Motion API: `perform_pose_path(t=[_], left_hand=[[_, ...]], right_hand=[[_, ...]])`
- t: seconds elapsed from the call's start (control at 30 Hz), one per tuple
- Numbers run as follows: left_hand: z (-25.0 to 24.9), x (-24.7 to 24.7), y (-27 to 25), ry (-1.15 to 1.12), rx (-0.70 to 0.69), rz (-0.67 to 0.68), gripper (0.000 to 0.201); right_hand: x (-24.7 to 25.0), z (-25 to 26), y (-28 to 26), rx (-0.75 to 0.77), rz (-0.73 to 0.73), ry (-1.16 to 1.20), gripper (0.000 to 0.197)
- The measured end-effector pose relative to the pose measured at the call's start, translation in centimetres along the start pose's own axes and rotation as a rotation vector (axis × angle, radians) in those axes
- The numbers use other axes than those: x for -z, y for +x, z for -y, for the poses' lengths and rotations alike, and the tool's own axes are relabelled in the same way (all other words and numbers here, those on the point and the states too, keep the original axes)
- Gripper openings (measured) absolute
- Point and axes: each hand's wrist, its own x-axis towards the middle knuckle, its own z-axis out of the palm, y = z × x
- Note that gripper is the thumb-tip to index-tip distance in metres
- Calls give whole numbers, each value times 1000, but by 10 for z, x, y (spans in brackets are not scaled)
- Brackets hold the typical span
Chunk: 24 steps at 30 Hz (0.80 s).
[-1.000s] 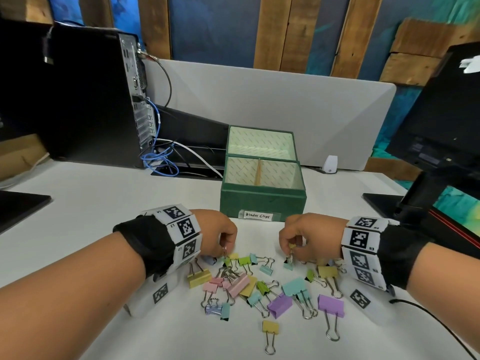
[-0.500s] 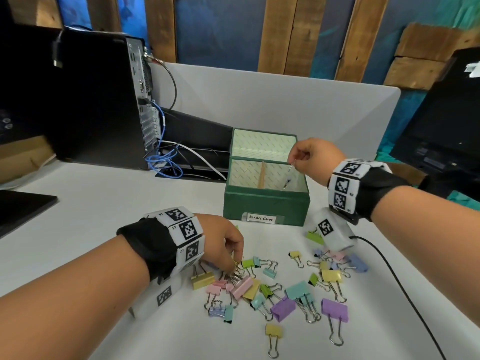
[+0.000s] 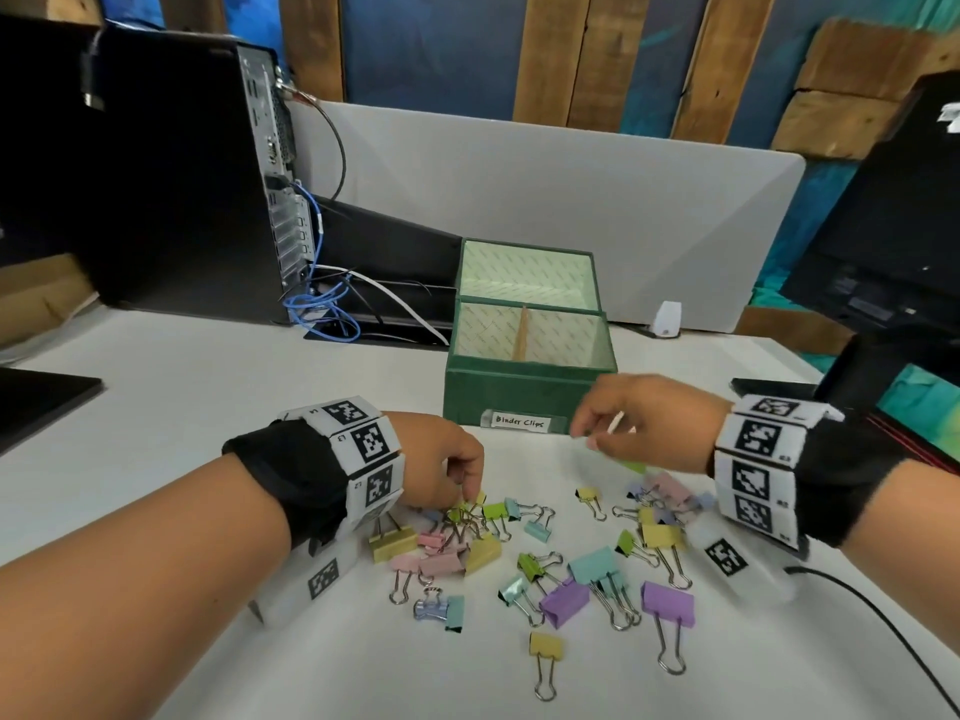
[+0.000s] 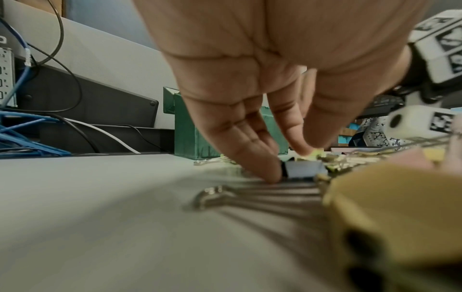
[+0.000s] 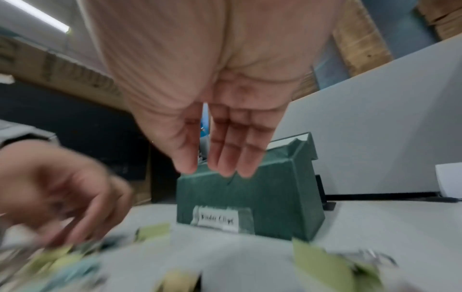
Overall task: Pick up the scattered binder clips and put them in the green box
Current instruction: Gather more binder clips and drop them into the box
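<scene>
The green box [image 3: 524,392], labelled "Binder Clips", stands open at mid-table with a divider inside; it shows in the right wrist view as the green box [image 5: 252,195]. Several pastel binder clips [image 3: 566,569] lie scattered in front of it. My left hand [image 3: 470,504] reaches down into the left of the pile. In the left wrist view my left hand [image 4: 308,152] pinches a small lime-green clip [image 4: 316,152] between thumb and forefinger, and another finger touches a blue-grey clip [image 4: 303,170]. My right hand [image 3: 587,433] hovers just before the box front, empty; my right hand [image 5: 207,171] has straight fingers.
A black computer tower [image 3: 156,174] with blue cables [image 3: 322,314] stands at the back left. A grey divider panel [image 3: 519,174] runs behind the box. A monitor [image 3: 883,226] stands at the right. A black cable [image 3: 883,615] trails from my right wrist.
My right hand came back from over the box to the table in front of it, and the clip it held is gone from its fingers. My left hand stayed at the pile.
</scene>
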Motion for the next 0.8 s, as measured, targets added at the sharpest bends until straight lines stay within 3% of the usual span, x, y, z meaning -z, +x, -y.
perform_pose_path(t=[0.13, 0.23, 0.47, 0.63, 0.8], left_hand=[[-5, 1, -3, 11, 49, 28, 40], [-9, 3, -5, 71, 45, 82, 50], [-11, -1, -7, 157, 25, -12, 31], [-10, -6, -6, 134, 14, -20, 39], [-10, -6, -4, 164, 16, -3, 34]], right_hand=[[-11, 7, -17, -24, 276, -17, 34], [-16, 12, -22, 16, 361, -34, 47], [-23, 18, -17, 61, 342, -126, 46], [-24, 26, -15, 111, 332, -110, 55], [-26, 31, -13, 195, 351, -146, 36]])
